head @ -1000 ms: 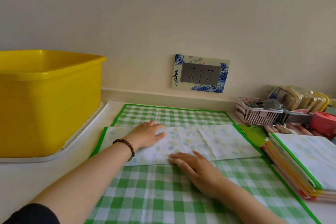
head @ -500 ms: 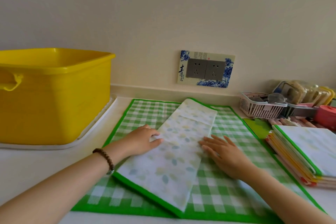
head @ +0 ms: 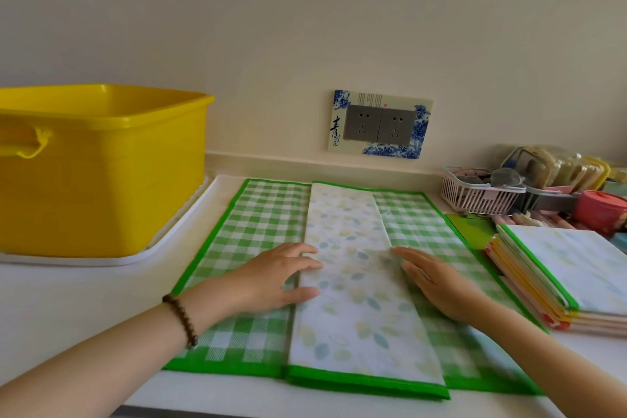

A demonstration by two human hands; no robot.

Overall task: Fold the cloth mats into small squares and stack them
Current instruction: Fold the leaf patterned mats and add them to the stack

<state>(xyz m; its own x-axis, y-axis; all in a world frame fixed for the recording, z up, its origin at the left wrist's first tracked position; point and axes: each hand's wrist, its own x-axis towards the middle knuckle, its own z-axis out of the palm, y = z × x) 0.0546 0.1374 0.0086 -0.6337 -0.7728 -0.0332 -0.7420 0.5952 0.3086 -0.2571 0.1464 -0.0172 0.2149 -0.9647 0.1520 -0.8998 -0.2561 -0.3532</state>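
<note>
Along the counter's front edge, a leaf-print mat folded into a long strip runs front to back over a spread green-checked mat. Both hands lie flat, gripping nothing: the left hand has its fingertips on the strip's left edge, and the right hand is at its right edge. To the right sits a stack of folded mats — farther back, a yellow tub and a wall socket.

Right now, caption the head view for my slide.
Left hand and right hand steady a folded leaf-print mat atop a green checked mat.

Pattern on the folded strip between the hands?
The folded strip is white with pale leaves, green hem. Head view.
</note>
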